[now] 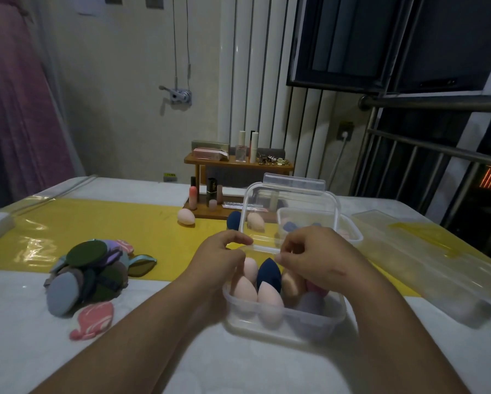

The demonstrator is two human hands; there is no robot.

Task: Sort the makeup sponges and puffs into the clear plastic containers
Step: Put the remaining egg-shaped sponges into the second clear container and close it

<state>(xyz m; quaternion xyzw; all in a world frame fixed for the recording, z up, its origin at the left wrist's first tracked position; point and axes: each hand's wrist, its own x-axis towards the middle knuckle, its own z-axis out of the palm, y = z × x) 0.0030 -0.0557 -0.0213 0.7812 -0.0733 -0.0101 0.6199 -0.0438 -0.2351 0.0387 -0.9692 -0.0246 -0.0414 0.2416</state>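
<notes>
Holding: both hands grip the near edge of a clear lid [289,211], which stands tilted up above the near container [284,319]
Left hand: the left hand [221,257] has thumb and fingers closed on the lid's near-left corner
Right hand: the right hand [315,257] has fingers curled and pinched on the lid's near edge, just right of the middle
Near container: clear plastic, on the white cloth [67,359], filled with upright egg-shaped sponges, namely pale pink sponges [269,302] at the front left, a navy sponge [268,274] in the middle, a tan one [289,282] and a mauve one [309,304] to the right
Second container: another clear container [352,234] sits behind the lid on the right, holding a few sponges (seen only blurred through the plastic)
Loose sponges: a pink sponge [186,216] lies on the yellow mat [110,223] by the wooden shelf [238,163]; a navy one [233,220] and a pink one [255,221] lie just behind the raised lid
Puffs: a pile of flat puffs [87,274] in green, grey and purple rests well left of the hands, with a pink patterned puff [92,319] at its near side
Far right: a long clear tray [426,260] lies across the mat's right end
</notes>
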